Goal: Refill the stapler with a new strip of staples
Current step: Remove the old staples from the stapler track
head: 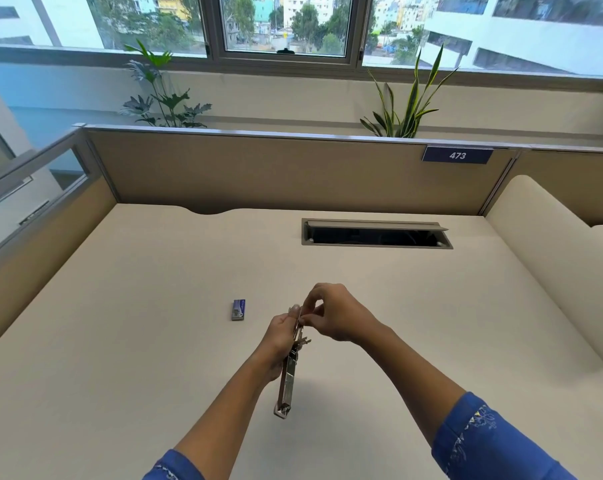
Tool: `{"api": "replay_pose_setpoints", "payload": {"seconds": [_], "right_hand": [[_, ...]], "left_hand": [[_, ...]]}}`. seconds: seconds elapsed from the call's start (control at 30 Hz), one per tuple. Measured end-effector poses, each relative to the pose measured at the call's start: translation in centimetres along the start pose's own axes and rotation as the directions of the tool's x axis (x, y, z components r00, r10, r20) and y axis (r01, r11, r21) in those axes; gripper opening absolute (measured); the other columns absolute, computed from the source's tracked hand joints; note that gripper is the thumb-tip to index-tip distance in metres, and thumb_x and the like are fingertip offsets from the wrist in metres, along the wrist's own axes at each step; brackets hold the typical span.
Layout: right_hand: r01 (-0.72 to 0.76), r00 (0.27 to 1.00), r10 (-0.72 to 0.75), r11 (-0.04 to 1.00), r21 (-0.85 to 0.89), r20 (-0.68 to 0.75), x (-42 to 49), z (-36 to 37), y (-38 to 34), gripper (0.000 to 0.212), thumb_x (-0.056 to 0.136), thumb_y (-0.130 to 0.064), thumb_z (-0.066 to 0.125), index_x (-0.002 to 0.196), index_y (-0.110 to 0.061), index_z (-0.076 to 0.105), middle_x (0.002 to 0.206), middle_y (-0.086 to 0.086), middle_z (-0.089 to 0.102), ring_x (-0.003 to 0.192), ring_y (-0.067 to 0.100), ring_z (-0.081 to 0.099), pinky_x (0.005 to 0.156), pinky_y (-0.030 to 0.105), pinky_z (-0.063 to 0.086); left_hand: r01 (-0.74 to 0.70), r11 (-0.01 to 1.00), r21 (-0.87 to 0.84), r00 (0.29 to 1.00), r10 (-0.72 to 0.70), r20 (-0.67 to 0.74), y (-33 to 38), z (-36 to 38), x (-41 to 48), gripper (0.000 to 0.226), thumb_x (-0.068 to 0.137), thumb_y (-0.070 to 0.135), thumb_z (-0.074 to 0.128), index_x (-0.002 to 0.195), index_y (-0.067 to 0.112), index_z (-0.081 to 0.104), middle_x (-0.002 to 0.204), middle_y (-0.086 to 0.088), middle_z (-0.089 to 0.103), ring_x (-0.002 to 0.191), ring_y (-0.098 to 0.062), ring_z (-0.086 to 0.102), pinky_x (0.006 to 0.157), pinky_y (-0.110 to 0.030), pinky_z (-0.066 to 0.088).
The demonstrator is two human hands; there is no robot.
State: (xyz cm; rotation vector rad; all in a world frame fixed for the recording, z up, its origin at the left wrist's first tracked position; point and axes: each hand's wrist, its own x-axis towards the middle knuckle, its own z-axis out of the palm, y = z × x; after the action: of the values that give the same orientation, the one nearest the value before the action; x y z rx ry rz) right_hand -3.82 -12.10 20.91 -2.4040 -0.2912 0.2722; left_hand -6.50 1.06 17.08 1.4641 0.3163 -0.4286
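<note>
Held above the cream bench [431, 323], the opened slim metal stapler [289, 375] is gripped by the left hand [282, 336] while the right hand [334, 313] pinches at its far end, apparently loading staples, the small blue staple box [238, 310] lying left; closing remains.

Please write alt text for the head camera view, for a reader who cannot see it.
Two hands hold an opened metal stapler above a beige desk: the left hand grips its body, while the right hand pinches at its upper end. A small blue staple box lies on the desk to the left, apart from the hands.
</note>
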Motion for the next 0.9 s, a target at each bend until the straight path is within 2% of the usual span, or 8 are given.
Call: {"api": "replay_pose_setpoints", "payload": {"seconds": [0.07,0.17,0.3,0.4,0.53,0.67,0.8,0.9], "right_hand": [[0.017,1.0,-0.016,1.0,0.014,-0.016,-0.1,0.0,0.1,0.009,0.082,-0.016,0.077,0.082,-0.01,0.07,0.101,0.003,0.065,0.086,0.019,0.071,0.074,0.046,0.061],[0.012,0.997,-0.01,0.999,0.033,-0.072,-0.4,0.2,0.0,0.014,0.08,-0.019,0.076,0.082,-0.007,0.072,0.098,0.003,0.065,0.082,0.016,0.072,0.061,0.043,0.062],[-0.037,0.985,0.056,0.993,0.116,-0.163,-0.5,1.0,0.1,0.012,0.073,-0.023,0.078,0.075,-0.014,0.071,0.087,0.001,0.071,0.074,0.012,0.074,0.041,0.022,0.049],[-0.052,0.968,0.105,0.972,0.229,-0.227,-0.8,1.5,0.2,0.018,0.069,-0.028,0.081,0.077,-0.016,0.071,0.079,-0.005,0.072,0.072,0.011,0.073,0.043,0.016,0.048],[-0.031,0.946,0.125,0.953,0.302,-0.298,-0.9,2.0,0.2,0.016,0.068,-0.027,0.08,0.079,-0.017,0.073,0.075,-0.004,0.074,0.071,0.007,0.072,0.06,0.02,0.057],[-0.053,0.952,0.168,0.915,0.399,-0.258,-1.0,1.9,0.0,0.026,0.069,-0.025,0.083,0.095,-0.023,0.076,0.072,-0.006,0.075,0.066,0.005,0.072,0.056,0.017,0.055],[-0.052,0.961,0.138,0.941,0.336,-0.239,-0.9,1.7,-0.1,0.025,0.072,-0.029,0.083,0.094,-0.018,0.08,0.069,-0.012,0.072,0.064,-0.002,0.07,0.054,0.012,0.053],[-0.089,0.972,0.14,0.963,0.256,-0.188,-0.6,1.2,0.1,0.026,0.07,-0.032,0.083,0.092,-0.018,0.081,0.073,-0.008,0.074,0.069,0.01,0.073,0.055,0.022,0.057]], "left_hand": [[-0.005,1.0,0.001,1.0,0.005,0.005,0.1,-0.1,-0.1,0.041,0.104,0.039,0.034,0.087,0.017,0.064,0.052,0.008,0.047,0.05,-0.01,0.036,0.036,-0.015,0.03],[-0.023,1.0,0.014,1.0,0.023,0.016,0.0,0.0,-0.1,0.04,0.104,0.039,0.033,0.093,0.018,0.065,0.04,0.015,0.045,0.05,-0.009,0.034,0.037,-0.016,0.03],[-0.041,0.999,0.013,0.999,0.041,0.009,-0.1,0.0,0.0,0.04,0.104,0.038,0.032,0.1,0.017,0.066,0.047,0.009,0.039,0.049,-0.01,0.033,0.037,-0.017,0.03],[-0.051,0.998,0.031,0.999,0.051,0.003,0.1,-0.1,0.1,0.04,0.104,0.04,0.032,0.092,0.02,0.064,0.05,0.007,0.04,0.048,-0.01,0.035,0.037,-0.018,0.03],[-0.072,0.996,0.054,0.997,0.071,0.009,0.3,-0.3,0.2,0.039,0.104,0.04,0.032,0.088,0.021,0.061,0.049,0.01,0.042,0.049,-0.009,0.036,0.037,-0.017,0.031],[-0.122,0.982,0.142,0.992,0.118,0.036,0.6,-0.7,0.3,0.039,0.104,0.042,0.03,0.086,0.023,0.06,0.048,0.015,0.049,0.048,-0.006,0.039,0.044,-0.018,0.035],[-0.129,0.959,0.25,0.992,0.123,0.04,0.7,-1.0,0.7,0.039,0.104,0.042,0.028,0.089,0.025,0.06,0.062,0.007,0.049,0.06,-0.01,0.045,0.048,-0.022,0.036],[-0.099,0.951,0.292,0.994,0.084,0.064,0.5,-1.2,0.9,0.038,0.104,0.041,0.028,0.084,0.023,0.056,0.065,0.003,0.043,0.063,-0.013,0.042,0.05,-0.024,0.035]]}}
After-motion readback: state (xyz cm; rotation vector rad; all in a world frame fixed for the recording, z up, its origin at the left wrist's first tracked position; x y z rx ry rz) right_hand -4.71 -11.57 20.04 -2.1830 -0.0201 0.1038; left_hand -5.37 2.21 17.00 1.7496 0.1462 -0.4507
